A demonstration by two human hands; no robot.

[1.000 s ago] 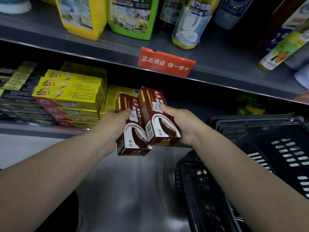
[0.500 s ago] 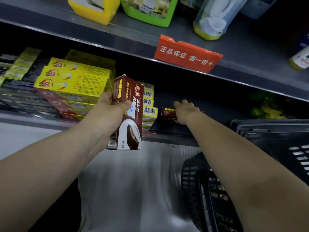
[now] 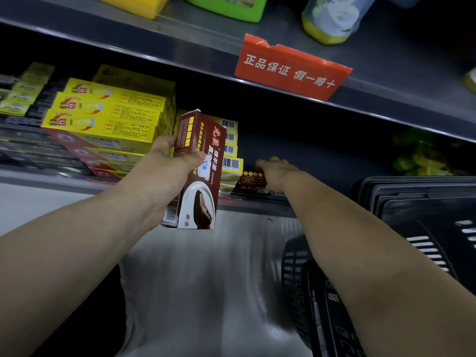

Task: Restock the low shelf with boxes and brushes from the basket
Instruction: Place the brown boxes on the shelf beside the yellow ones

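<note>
My left hand (image 3: 167,168) grips a tall brown shoe-polish box (image 3: 198,173), upright, in front of the low shelf (image 3: 257,202). My right hand (image 3: 277,173) reaches into that shelf and holds a second brown box (image 3: 251,179) lying flat on the shelf floor, just right of a stack of small yellow boxes (image 3: 230,153). Only the near end of that flat box shows; the rest is under my fingers. The black basket (image 3: 417,202) stands at the right, beside my right forearm.
Stacked long yellow and red boxes (image 3: 108,117) fill the shelf's left part. The upper shelf edge carries a red label (image 3: 291,68), with bottles above it. Green and yellow packs (image 3: 422,155) lie deep in the shelf at the right. Grey floor (image 3: 211,292) lies below.
One second ago both hands held brown boxes side by side. My right hand has since carried its box forward onto the low shelf and laid it flat. The left hand keeps its box, turned more upright.
</note>
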